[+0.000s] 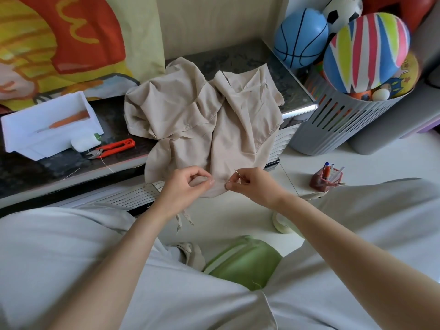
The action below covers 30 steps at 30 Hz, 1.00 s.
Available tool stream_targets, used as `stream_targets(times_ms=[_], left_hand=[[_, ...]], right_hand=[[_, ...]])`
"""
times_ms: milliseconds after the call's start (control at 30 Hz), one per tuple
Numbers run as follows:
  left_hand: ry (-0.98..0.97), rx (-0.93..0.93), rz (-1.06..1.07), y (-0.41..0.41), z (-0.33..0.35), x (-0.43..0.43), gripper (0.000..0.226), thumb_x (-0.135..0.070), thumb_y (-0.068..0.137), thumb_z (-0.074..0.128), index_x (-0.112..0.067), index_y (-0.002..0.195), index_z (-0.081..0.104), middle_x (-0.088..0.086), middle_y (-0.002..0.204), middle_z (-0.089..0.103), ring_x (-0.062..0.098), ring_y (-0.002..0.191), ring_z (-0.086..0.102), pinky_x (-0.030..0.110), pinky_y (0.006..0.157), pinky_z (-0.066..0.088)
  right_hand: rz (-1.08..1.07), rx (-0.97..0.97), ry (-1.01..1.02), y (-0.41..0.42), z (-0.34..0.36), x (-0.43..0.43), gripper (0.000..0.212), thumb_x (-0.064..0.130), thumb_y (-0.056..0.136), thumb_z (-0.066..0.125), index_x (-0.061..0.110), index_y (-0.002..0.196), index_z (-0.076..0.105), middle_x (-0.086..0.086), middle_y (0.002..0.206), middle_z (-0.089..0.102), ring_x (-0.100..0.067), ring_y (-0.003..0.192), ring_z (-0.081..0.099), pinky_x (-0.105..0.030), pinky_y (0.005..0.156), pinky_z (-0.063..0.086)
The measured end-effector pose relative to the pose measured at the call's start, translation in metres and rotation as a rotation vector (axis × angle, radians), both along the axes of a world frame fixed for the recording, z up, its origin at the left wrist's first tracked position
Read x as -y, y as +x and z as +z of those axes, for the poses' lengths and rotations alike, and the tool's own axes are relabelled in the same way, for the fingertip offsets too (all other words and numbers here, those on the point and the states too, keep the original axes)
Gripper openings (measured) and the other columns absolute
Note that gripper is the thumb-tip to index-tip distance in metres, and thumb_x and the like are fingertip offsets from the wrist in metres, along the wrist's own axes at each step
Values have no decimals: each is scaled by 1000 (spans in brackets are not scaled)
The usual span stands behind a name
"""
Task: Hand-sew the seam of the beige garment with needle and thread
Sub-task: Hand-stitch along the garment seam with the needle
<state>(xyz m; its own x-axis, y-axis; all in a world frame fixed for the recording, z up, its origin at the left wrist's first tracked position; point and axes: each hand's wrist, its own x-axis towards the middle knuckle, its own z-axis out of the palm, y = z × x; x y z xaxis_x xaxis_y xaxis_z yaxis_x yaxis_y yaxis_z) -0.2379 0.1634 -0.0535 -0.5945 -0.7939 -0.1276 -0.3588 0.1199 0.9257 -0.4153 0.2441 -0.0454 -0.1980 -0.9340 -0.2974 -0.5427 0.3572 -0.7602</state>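
The beige garment lies crumpled on a dark low table, and its lower end hangs over the table's front edge. My left hand pinches that hanging edge between thumb and fingers. Just to the right, my right hand pinches a thin needle at the same edge, its free end pointing up and to the left. No thread can be made out at the needle.
A white plastic box holding an orange tool, a white thread spool and red snips sit on the table's left. A grey basket of balls stands right. A pen holder is on the floor; a green stool is below.
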Motion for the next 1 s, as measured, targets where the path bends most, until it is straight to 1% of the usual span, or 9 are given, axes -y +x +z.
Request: stream_targets(times_ms=[200,300,367,500,567,633,700,833,1000], left_hand=[[-64,22,-3,-2,4,-3,14,-3,82,69,-17,78,69,-14,73,66,-10,68,55,6,67,40],[-90,25,-33,0,6,-2,21,-3,82,68,-23,76,67,-22,69,66,-10,70,56,7,69,40],[-87,24,-58,1,7,-2,17,-3,83,67,-18,78,68,-17,72,66,-8,72,56,9,70,40],[-88,13,-91,0,8,-3,17,1,84,65,-15,79,67,-15,72,66,-6,72,56,10,70,41],[-87,6,-95,0,9,-2,19,0,84,65,-17,77,67,-19,73,66,-6,72,56,10,70,41],[-81,-7,-98,1,9,-1,20,0,84,65,-18,77,66,-19,73,65,-7,72,56,10,70,41],[-67,-24,-94,1,10,0,17,-3,84,66,-18,76,66,-18,72,65,-6,72,56,10,70,41],[-43,-51,-73,2,11,0,3,-20,79,64,-19,77,67,-16,73,65,-5,74,56,10,70,41],[-54,-53,-58,5,10,3,7,-6,88,65,-10,82,66,-15,73,63,-3,74,55,10,70,41]], right_hand=[[12,14,0,6,2,-3,22,27,91,61,8,102,63,8,56,38,-1,47,41,-15,51,32],[12,2,-16,7,4,-4,30,23,99,42,12,124,53,0,93,59,-8,85,54,-16,70,34],[21,-19,-66,5,5,-4,36,10,100,33,10,130,51,-2,115,57,-17,108,51,-14,83,30],[43,-45,-167,7,5,-2,40,-5,94,34,9,123,58,7,77,56,5,68,52,-7,67,34],[21,-8,-178,7,5,1,31,0,95,39,13,115,60,6,78,64,5,68,54,-10,65,37],[15,34,-181,7,5,5,21,3,94,45,14,101,61,7,81,68,-6,78,59,-21,73,44],[31,18,-178,8,5,8,17,3,92,49,12,92,63,7,82,66,-14,79,60,-24,77,44],[59,-20,-164,9,6,12,15,3,91,52,8,90,66,3,84,62,-4,67,50,-12,69,38],[67,5,-148,8,7,12,16,2,91,53,9,89,67,13,77,58,10,65,50,-6,66,36]])
